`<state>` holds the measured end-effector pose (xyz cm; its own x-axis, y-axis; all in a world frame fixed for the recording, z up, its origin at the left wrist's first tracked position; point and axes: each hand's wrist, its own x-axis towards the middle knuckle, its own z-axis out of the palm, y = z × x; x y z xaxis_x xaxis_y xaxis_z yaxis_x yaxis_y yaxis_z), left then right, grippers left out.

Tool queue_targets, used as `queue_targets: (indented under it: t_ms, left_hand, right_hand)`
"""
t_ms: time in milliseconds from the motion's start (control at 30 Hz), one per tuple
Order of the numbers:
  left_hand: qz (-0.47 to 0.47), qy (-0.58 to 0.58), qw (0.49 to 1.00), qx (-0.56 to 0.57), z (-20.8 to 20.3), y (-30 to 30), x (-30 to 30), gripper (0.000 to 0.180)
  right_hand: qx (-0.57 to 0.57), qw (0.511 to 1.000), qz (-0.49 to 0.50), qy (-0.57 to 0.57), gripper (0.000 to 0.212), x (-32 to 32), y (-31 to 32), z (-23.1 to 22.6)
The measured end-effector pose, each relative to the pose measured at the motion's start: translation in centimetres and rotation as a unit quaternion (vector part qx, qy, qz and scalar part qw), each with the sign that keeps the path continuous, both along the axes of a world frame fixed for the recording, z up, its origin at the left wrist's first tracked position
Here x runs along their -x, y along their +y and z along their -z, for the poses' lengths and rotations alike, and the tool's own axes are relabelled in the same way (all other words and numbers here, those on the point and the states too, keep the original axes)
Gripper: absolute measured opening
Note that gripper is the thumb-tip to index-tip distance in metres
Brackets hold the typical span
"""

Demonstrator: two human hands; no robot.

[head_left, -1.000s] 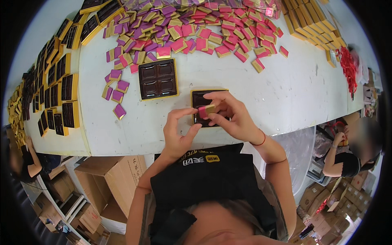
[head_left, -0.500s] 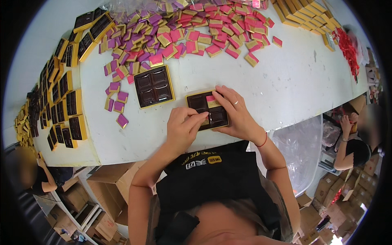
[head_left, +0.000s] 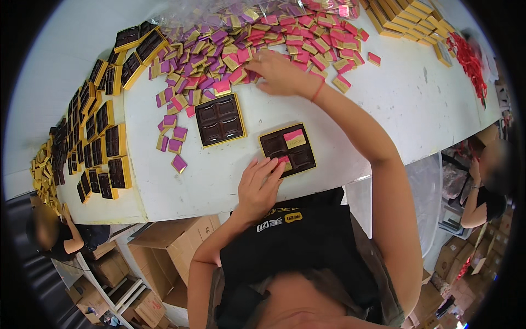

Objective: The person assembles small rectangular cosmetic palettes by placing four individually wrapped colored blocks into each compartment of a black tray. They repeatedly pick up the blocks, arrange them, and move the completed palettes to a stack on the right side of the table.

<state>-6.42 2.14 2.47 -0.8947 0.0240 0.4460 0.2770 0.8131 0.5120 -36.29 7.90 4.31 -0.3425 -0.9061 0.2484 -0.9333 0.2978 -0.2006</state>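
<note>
A square box point(head_left: 302, 159) with a dark brown insert of several compartments lies in front of me. One pink-and-gold wrapped chocolate point(head_left: 296, 139) fills its far right compartment. At the near left compartment, the fingertips of my left hand point(head_left: 257, 189) are closed on another pink-and-gold wrapped chocolate point(head_left: 284, 159), partly covered by the fingers. My right hand point(head_left: 278, 72) reaches to the near edge of a heap of pink and purple wrapped chocolates point(head_left: 241, 49), thumb and fingers apart, with no piece visibly held. To the left sits a second box point(head_left: 219, 119) with unfilled compartments.
Rows of yellow-edged boxes point(head_left: 118, 171) with dark inserts stand at the left. Stacked gold boxes point(head_left: 397, 22) and red ribbons point(head_left: 471, 66) lie at the far right. Cardboard cartons point(head_left: 170, 247) are below the table. Other people are at both sides.
My right hand has left the box and moved far and left to the heap. My left hand stays at the near left compartment. The far right chocolate is now fully uncovered.
</note>
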Motion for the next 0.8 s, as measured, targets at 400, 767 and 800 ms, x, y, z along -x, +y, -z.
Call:
queue_targets:
  t_ms: [400, 767, 800]
  left_hand:
    - [-0.001, 0.008, 0.998, 0.058, -0.9, 0.1, 0.1, 0.039]
    - [0.005, 0.020, 0.999, -0.047, -0.2, -0.2, 0.3, 0.027]
    - [0.002, 0.019, 0.998, -0.052, -0.4, -0.1, 0.2, 0.024]
  right_hand:
    - [0.095, 0.995, -0.025, 0.018, 0.032, 0.3, 1.9, -0.8]
    - [0.116, 0.843, -0.004, -0.525, 0.030, -5.6, 7.0, -3.9]
    - [0.128, 0.815, -0.018, -0.565, 0.030, -6.7, 7.4, -4.0]
